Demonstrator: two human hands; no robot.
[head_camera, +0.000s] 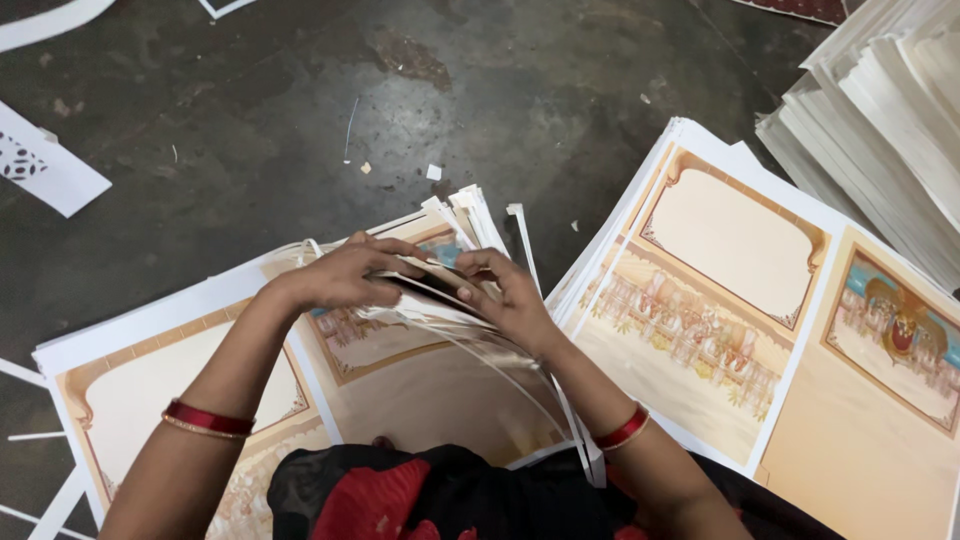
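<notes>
Both hands meet over a bundle of thin white paper strips (470, 215) that fans out past the fingers. My left hand (345, 272) pinches the strips from the left, fingers curled over them. My right hand (505, 295) grips the same bundle from the right, thumb on top. Long loose strip ends (560, 400) trail down toward my lap. Under the hands lies a stack of printed sheets (140, 370) with cream panels and ornate orange borders. Each wrist wears red bangles.
A second stack of printed sheets (730, 300) lies at the right, and a tall pile of white sheets (890, 110) sits at the upper right. Paper offcuts (45, 165) and small scraps (433, 172) lie on the dark floor (300, 90).
</notes>
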